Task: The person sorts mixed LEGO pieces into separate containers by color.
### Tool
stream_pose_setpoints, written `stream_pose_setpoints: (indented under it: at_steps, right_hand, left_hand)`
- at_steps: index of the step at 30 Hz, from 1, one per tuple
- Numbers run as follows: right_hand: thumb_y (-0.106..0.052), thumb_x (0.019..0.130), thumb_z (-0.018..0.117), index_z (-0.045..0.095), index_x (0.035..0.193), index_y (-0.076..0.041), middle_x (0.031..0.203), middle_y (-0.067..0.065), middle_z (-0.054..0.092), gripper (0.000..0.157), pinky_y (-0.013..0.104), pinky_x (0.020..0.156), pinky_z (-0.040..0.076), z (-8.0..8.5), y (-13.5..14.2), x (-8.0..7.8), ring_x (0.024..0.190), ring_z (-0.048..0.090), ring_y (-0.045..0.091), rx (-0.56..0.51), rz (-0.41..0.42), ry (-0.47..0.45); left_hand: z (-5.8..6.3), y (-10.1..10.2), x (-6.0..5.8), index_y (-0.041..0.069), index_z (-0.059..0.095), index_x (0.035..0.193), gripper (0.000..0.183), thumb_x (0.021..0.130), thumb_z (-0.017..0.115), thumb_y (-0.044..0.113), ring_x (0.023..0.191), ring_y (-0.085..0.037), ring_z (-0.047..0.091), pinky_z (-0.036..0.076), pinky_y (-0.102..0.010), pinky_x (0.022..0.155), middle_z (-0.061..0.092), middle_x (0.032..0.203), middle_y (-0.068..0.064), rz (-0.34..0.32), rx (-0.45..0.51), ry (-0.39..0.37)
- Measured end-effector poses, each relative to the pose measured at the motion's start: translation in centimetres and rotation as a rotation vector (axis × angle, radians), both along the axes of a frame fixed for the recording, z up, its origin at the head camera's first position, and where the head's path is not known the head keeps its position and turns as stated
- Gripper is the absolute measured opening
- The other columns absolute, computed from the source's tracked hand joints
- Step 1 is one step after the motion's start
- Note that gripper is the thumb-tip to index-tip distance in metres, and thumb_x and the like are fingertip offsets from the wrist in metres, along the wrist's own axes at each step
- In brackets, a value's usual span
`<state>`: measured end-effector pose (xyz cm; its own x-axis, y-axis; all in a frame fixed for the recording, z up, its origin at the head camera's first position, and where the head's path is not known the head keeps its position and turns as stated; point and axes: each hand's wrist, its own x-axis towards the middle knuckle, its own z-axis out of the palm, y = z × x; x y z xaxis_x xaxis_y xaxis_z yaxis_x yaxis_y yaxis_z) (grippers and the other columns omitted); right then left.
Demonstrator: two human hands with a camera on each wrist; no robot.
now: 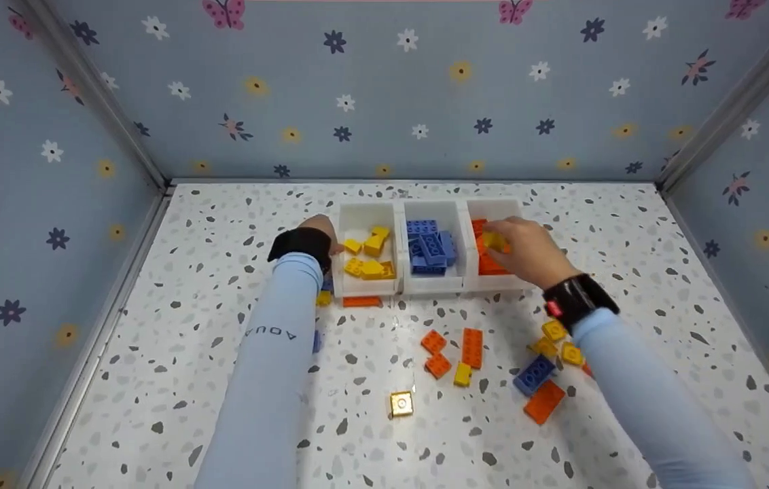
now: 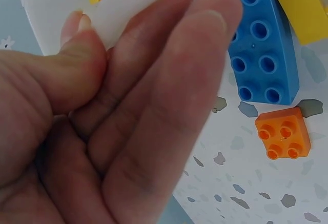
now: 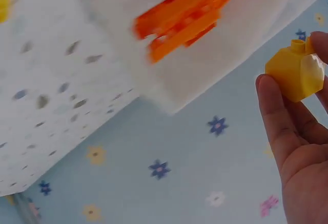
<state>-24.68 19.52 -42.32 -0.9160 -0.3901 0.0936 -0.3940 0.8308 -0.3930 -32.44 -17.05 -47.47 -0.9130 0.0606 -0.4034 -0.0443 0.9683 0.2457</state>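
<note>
A white tray has three compartments: yellow bricks on the left, blue bricks in the middle, orange bricks on the right. At its left wall, my left hand grips the edge; the left wrist view shows the thumb and fingers close up against the white rim. My right hand is over the orange compartment. Between its thumb and fingers it pinches a yellow brick, which shows a stud on top in the right wrist view.
Loose orange bricks, a small yellow brick and a gold-looking square brick lie in front of the tray. Near the right forearm are a blue brick and several yellow ones. Beside the left forearm, a blue brick is partly hidden. Patterned panels surround the table.
</note>
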Motion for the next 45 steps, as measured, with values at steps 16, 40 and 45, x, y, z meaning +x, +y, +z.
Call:
stream_pose_setpoints:
  at_steps: [16,40,45]
  right_hand:
    - [-0.013,0.093,0.068,0.063,0.131,-0.008,0.127,0.011,0.065,0.039,0.036,0.097,0.048,-2.4,-15.5,-2.4,0.113,0.061,0.025,-0.013,0.104,-0.246]
    - [-0.002,0.093,0.064,0.062,0.130,-0.003,0.114,0.015,0.068,0.037,0.043,0.085,0.053,1.6,-0.5,1.1,0.099,0.064,0.028,-0.023,0.081,-0.145]
    - [-0.002,0.093,0.065,0.063,0.128,-0.001,0.115,0.018,0.067,0.035,0.048,0.085,0.053,-1.4,5.6,3.8,0.099,0.063,0.030,0.003,-0.024,-0.209]
  left_hand:
    - [6.7,4.9,5.4,-0.001,0.069,0.111,0.021,0.098,0.061,0.013,0.080,-0.021,0.056,0.050,-0.033,0.078,0.069,0.107,-0.013,0.104,0.148,-0.050]
    - [3.5,3.3,2.9,-0.003,0.070,0.109,0.030,0.097,0.065,0.024,0.090,-0.025,0.059,0.050,-0.037,0.084,0.067,0.111,-0.017,0.092,0.095,-0.054]
    - [5.7,3.0,5.3,-0.006,0.068,0.107,0.027,0.099,0.062,0.019,0.077,-0.020,0.051,0.047,-0.031,0.077,0.065,0.099,-0.015,0.087,0.097,-0.019]
